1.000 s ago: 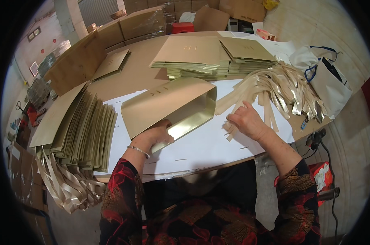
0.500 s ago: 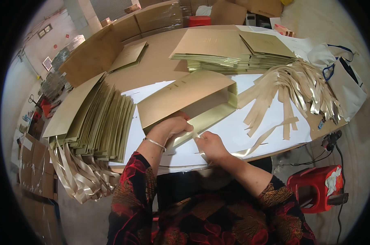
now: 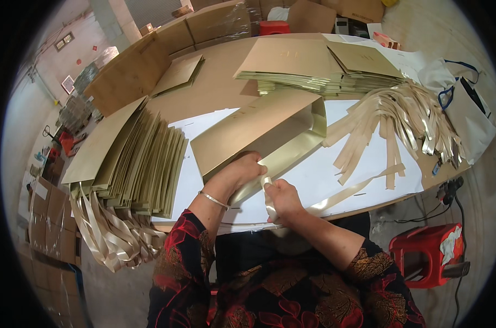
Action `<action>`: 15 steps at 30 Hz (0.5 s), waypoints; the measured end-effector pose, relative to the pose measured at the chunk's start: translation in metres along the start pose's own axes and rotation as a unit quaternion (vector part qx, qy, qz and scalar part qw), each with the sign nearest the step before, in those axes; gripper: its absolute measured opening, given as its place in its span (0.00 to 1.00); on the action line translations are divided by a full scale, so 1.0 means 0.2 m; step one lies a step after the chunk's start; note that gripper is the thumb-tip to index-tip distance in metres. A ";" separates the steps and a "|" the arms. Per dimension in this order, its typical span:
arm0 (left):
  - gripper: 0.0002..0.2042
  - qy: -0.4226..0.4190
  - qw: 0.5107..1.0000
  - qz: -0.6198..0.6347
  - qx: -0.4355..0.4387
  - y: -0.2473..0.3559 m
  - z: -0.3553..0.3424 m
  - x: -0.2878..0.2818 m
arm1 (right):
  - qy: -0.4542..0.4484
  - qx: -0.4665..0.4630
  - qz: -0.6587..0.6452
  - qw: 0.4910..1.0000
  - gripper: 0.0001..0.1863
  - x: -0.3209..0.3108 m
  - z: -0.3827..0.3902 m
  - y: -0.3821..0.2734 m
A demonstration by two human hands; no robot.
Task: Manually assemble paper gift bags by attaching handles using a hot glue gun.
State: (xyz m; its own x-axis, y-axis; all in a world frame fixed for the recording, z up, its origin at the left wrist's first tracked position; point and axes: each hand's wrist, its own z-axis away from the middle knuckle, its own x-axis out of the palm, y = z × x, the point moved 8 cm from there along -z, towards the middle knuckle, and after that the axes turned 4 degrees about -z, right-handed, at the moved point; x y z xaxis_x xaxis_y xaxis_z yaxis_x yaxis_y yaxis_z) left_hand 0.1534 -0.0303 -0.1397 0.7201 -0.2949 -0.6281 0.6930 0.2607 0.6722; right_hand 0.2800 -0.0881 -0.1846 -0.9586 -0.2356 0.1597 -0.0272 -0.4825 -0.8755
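Note:
A gold paper bag lies open on its side on the white sheet, its mouth toward me. My left hand is closed on the near edge of that mouth, with some fingers hidden inside. Just right of it, my right hand pinches a cream satin ribbon close to the bag's edge. A short loop of the ribbon shows by the thumb, and its long tail trails right across the sheet. Whether the left fingers also hold the ribbon's end is hidden.
Left stands a row of gold bags with ribbon handles hanging over the table edge. Flat gold bags are stacked at the back. A bundle of loose ribbons lies right. A red stool stands at the lower right.
My right hand has shifted slightly, and the ribbon loop by its thumb now stands up more. My left hand keeps its hold on the bag's edge. The whole view has shifted a little.

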 end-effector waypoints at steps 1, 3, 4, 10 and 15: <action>0.13 -0.001 1.000 0.019 -0.008 0.00 0.01 0.00 | -0.011 0.001 -0.020 1.000 0.15 0.01 0.01 0.00; 0.13 -0.002 0.999 0.039 -0.014 -0.01 0.02 0.01 | -0.022 0.001 -0.040 0.999 0.15 0.03 0.02 -0.01; 0.13 0.000 0.999 0.035 -0.006 -0.01 0.03 0.01 | -0.027 -0.002 -0.042 0.999 0.15 0.03 0.02 -0.02; 0.14 -0.009 1.000 0.028 0.012 0.02 0.06 0.01 | -0.047 -0.014 -0.045 0.998 0.17 0.05 0.01 0.00; 0.14 -0.001 0.999 0.042 0.027 -0.01 0.06 0.02 | -0.073 -0.021 -0.078 0.994 0.17 0.06 0.03 0.00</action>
State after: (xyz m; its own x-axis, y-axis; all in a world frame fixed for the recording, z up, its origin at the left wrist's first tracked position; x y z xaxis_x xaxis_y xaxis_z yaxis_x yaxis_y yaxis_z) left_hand 0.1548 -0.0426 -0.1382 0.7749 -0.2761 -0.5685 0.6279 0.2339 0.7423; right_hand 0.2713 -0.0964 -0.1793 -0.8907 -0.2827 0.3560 -0.1865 -0.4869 -0.8533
